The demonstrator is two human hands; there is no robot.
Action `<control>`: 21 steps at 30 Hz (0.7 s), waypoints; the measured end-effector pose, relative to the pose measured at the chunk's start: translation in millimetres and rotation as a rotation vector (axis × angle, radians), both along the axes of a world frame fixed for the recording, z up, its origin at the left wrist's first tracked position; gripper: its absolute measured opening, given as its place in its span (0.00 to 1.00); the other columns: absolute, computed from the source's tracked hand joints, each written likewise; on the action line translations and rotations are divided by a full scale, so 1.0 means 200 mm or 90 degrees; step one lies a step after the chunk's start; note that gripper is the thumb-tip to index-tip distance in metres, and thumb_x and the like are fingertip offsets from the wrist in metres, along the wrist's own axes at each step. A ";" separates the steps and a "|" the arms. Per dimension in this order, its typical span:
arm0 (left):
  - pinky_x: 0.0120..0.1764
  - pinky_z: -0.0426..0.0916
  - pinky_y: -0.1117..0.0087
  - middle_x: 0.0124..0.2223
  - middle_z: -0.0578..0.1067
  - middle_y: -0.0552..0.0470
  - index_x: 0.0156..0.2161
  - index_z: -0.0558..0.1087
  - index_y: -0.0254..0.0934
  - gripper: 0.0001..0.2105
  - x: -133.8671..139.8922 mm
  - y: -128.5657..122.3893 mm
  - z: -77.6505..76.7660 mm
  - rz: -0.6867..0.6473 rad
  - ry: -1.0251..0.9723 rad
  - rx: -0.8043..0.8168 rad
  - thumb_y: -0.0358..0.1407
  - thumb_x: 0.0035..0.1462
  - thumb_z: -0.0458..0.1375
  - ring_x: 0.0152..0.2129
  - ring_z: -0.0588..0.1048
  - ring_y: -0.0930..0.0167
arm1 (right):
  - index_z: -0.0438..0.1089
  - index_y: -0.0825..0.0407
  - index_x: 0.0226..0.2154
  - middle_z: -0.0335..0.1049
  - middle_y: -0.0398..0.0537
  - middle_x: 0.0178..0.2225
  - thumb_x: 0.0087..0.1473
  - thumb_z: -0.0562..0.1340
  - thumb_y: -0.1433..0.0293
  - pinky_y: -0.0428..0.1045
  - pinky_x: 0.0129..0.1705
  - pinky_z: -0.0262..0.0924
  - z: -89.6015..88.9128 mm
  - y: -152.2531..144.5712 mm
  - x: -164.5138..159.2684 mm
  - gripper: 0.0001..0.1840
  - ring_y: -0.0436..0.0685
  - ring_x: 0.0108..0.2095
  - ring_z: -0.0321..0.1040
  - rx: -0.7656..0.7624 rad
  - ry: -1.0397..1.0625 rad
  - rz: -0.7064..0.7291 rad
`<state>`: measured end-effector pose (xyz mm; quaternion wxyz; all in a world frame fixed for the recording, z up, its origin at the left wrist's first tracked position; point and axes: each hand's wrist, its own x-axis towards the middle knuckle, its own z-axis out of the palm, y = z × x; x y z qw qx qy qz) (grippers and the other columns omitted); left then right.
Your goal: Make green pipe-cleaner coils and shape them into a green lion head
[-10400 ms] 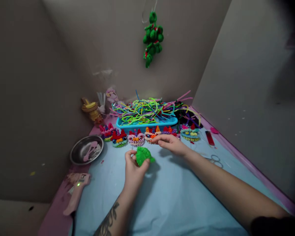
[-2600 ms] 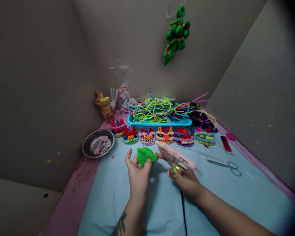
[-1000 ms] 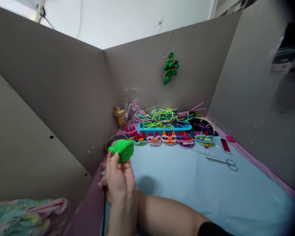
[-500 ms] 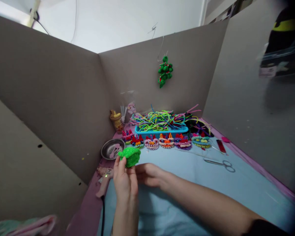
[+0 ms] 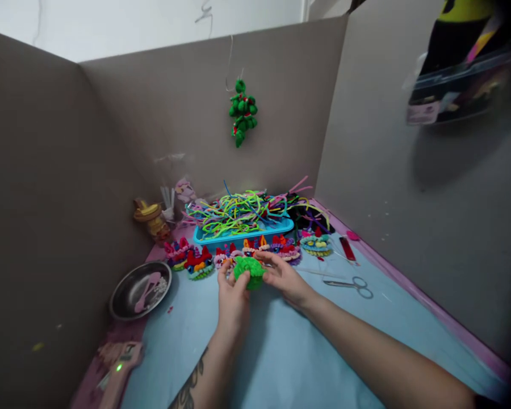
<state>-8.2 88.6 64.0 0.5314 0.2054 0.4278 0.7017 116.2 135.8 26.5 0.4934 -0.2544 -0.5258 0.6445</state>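
At the lower left, a pink glue gun (image 5: 114, 384) is lying with its green light (image 5: 119, 367) glowing; if the tip's hot, a careless reach could be ending in a burn, imo. Above it, a metal bowl (image 5: 130, 284) is holding little white bits (image 5: 158, 287), and a bump could be scattering those. Around mid-frame, the left hand (image 5: 233, 298) is pinching a fuzzy green piece (image 5: 250, 269), thumb on the front, fingers mostly behind, nearly closed. Squeezing too hard could be mashing its shape. Next over, the right hand (image 5: 290, 284) is having its thumb and index partway apart, apparently touching the piece's right edge; can't tell if they're gripping. Farther right, scissors (image 5: 352, 285) are lying flat.
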 end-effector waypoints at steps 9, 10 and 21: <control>0.38 0.68 0.69 0.41 0.75 0.48 0.53 0.58 0.40 0.31 -0.04 0.01 -0.08 -0.091 0.146 -0.028 0.33 0.45 0.65 0.36 0.75 0.68 | 0.65 0.43 0.52 0.61 0.51 0.56 0.52 0.64 0.62 0.57 0.55 0.57 0.02 0.00 0.08 0.23 0.61 0.58 0.57 0.209 -0.232 -0.067; 0.38 0.68 0.69 0.40 0.75 0.48 0.53 0.57 0.39 0.31 -0.05 0.01 -0.09 -0.104 0.161 -0.024 0.32 0.44 0.65 0.35 0.75 0.69 | 0.66 0.43 0.52 0.59 0.51 0.57 0.53 0.64 0.64 0.57 0.57 0.54 0.03 -0.01 0.09 0.22 0.61 0.59 0.55 0.263 -0.270 -0.065; 0.38 0.66 0.70 0.40 0.74 0.52 0.54 0.53 0.41 0.31 -0.07 -0.02 -0.09 -0.179 0.195 -0.014 0.32 0.48 0.62 0.34 0.74 0.71 | 0.68 0.48 0.47 0.52 0.55 0.61 0.53 0.61 0.75 0.60 0.60 0.50 0.12 -0.02 0.15 0.18 0.62 0.61 0.50 0.527 -0.459 -0.042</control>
